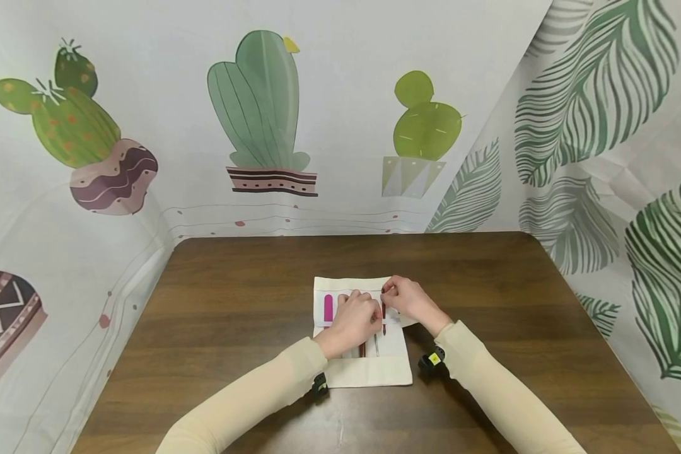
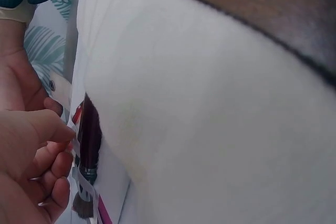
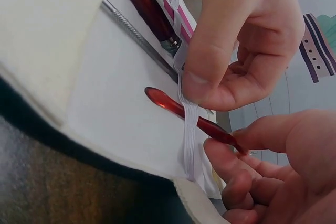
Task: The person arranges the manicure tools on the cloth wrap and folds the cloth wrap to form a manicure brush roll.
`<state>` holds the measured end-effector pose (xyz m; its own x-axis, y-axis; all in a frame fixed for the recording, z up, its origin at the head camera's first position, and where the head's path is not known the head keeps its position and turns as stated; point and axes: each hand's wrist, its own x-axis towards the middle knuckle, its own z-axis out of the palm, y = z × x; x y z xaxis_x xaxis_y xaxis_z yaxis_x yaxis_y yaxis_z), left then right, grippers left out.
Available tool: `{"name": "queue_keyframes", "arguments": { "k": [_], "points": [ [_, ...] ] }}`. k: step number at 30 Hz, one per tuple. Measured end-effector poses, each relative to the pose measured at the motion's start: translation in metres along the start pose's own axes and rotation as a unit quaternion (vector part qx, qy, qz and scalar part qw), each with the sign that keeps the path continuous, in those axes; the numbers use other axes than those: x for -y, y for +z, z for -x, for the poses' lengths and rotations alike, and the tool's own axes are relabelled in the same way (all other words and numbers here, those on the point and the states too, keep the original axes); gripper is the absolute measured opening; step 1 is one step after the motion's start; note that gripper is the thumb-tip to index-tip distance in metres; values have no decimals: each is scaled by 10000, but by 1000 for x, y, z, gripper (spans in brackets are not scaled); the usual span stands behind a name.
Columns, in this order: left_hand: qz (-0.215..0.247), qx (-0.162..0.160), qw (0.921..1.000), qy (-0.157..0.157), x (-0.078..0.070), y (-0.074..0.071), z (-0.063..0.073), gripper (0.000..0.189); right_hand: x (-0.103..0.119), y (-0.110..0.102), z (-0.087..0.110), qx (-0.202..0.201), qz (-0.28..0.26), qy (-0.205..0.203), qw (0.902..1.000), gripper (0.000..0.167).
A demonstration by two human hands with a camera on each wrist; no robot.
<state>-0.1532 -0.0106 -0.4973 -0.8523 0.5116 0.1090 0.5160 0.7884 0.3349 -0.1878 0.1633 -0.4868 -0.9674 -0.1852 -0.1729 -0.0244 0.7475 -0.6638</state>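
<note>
A cream cloth case [image 1: 369, 373] lies unfolded on the table under both hands. My right hand [image 1: 411, 300] pinches one end of a slim, glossy dark-red tool [image 3: 165, 102]; its exact kind is hidden by its plain shape. That tool passes beneath a white elastic band [image 3: 190, 153], its rounded end out on the near side. My left hand [image 1: 353, 319] pinches the band beside it, thumb on top. Left of the tool, a knurled metal rod [image 3: 137, 39] and a brush [image 2: 90, 129] with a dark-red handle sit under the band. A magenta piece [image 1: 328, 308] shows at the case's left.
The brown wooden table [image 1: 227, 302] extends around the case on all sides. Behind it hangs a pale cloth [image 1: 346, 126] printed with cacti and leaves. A dark wrist camera [image 1: 431, 360] is strapped at the right cuff, close to the case's edge.
</note>
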Motion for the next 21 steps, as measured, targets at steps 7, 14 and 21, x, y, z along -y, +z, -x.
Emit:
{"name": "queue_keyframes", "arguments": {
  "k": [7,14,21],
  "points": [
    [19,-11,10000,20,0,0,0,12,1,1,1,-91,21,-157,9998,18],
    [-10,-7,10000,11,0,0,0,11,-1,1,1,-76,33,-149,9999,17],
    [-5,-26,10000,4,0,0,1,10,-3,-1,3,36,29,-109,9999,15]
  ]
}}
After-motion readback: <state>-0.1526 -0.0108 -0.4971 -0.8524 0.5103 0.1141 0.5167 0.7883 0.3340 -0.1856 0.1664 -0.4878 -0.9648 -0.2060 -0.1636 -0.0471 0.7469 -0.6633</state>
